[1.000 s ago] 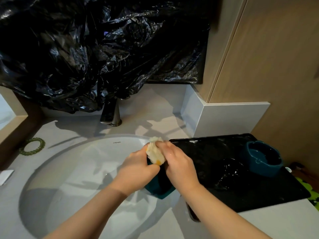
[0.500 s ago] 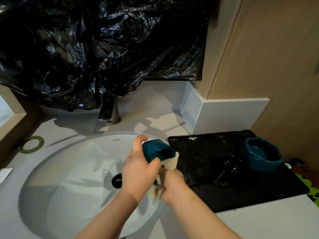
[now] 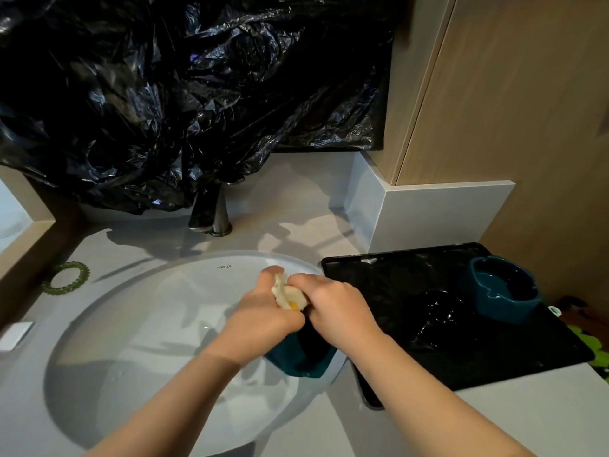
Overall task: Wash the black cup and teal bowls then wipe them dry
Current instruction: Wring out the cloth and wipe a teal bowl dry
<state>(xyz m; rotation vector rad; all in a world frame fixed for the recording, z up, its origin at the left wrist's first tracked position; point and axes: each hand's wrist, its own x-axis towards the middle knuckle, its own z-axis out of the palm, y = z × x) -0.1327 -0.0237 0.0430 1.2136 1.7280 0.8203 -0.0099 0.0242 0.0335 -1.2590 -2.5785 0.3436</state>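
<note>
Since a moment before, the teal bowl [image 3: 298,361] had swung down under the sponge [image 3: 288,295]. At the sink's [image 3: 148,324] 4 o'clock edge, the left hand [image 3: 263,311] gripped the bowl and the right hand [image 3: 336,308] squeezed the sponge. At 3 o'clock, a second teal bowl [image 3: 501,291] sat on the tray [image 3: 379,275].

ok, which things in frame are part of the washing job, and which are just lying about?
Job:
left hand gripping the held teal bowl
right hand gripping the sponge
second teal bowl and black cup on the black tray
sink, faucet

Lying about:
green ring
white card
black plastic sheet
</note>
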